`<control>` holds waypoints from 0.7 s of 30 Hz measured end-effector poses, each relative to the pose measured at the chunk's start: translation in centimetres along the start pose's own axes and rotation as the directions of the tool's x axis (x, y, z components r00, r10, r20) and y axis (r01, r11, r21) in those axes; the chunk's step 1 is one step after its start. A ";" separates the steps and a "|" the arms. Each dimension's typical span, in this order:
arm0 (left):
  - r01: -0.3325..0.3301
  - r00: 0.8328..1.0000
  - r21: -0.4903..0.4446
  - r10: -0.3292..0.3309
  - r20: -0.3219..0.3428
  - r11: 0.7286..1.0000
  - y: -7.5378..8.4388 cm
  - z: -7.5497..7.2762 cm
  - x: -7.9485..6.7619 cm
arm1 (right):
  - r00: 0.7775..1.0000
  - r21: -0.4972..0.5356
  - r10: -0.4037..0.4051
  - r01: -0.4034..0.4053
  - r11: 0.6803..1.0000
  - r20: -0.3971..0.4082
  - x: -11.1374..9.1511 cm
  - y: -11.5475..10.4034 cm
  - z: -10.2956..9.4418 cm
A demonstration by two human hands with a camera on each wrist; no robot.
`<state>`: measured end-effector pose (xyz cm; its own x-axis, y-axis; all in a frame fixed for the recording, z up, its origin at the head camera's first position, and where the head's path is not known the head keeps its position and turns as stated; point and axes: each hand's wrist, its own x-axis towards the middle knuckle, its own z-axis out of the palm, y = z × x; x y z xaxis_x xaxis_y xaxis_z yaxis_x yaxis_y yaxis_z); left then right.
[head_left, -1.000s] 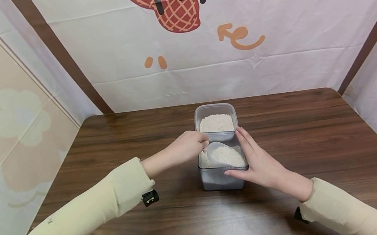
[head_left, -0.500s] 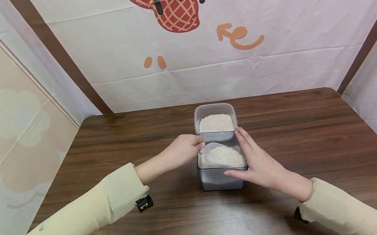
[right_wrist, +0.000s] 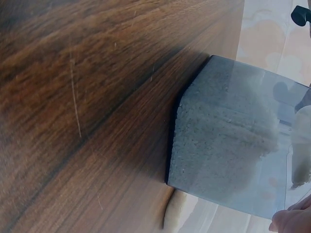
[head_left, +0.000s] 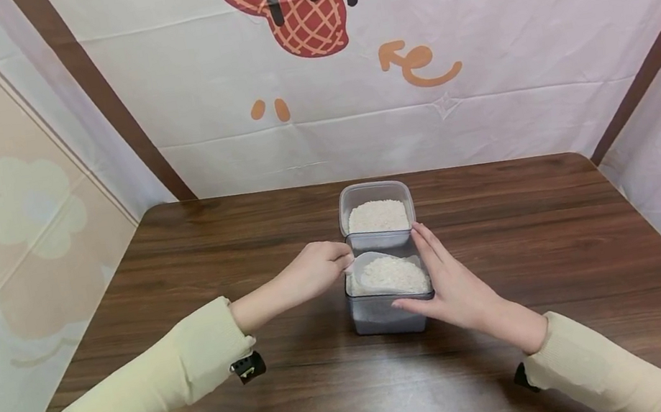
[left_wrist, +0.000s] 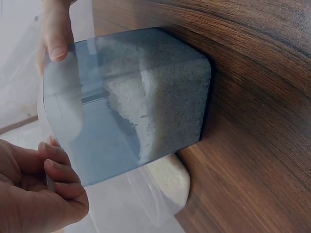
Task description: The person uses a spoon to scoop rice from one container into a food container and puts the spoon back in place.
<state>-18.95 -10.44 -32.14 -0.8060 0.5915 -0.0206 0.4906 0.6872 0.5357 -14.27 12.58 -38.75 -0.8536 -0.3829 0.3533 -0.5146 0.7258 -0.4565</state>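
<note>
A grey see-through rice bin (head_left: 389, 318), partly filled with white rice, stands on the table. My left hand (head_left: 313, 270) pinches the handle (left_wrist: 50, 183) of a clear scoop (head_left: 367, 260) over the bin's left rim. Rice is heaped in the scoop (right_wrist: 302, 145), which sits within the bin; whether it touches the rice below is unclear. My right hand (head_left: 459, 289) braces the bin's right side, fingers stretched along the wall and thumb resting against the near side by the rim. Directly behind stands a clear plastic container (head_left: 372, 188) holding more rice.
The dark wood-grain table (head_left: 231, 237) extends around both containers. A printed fabric backdrop (head_left: 358, 136) hangs behind its far edge, with another panel (head_left: 30, 212) at the left.
My left hand has shifted a little left and toward me, drawing the rice-filled scoop slightly leftward. The right hand and both containers look unmoved.
</note>
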 end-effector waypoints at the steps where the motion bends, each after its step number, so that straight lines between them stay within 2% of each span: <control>1: 0.002 1.000 -0.003 -0.002 -0.002 1.000 0.0 0.0 -0.1 | 1.000 -0.002 -0.001 0.001 1.000 0.000 0.0 0.0 0.0; 9: -0.003 0.999 -0.018 0.002 -0.048 1.000 0.0 -0.4 -0.5 | 1.000 -0.011 -0.001 0.001 1.000 0.000 0.0 0.0 0.0; 21: 0.004 0.998 -0.076 -0.009 -0.067 0.997 -0.1 -1.1 -0.9 | 1.000 -0.009 0.010 -0.010 1.000 0.013 0.0 -0.2 -0.2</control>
<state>-18.64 -11.49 -31.25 -0.8309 0.5556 0.0306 0.4605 0.6558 0.5983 -14.16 12.57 -38.53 -0.8598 -0.3831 0.3376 -0.5052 0.7345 -0.4531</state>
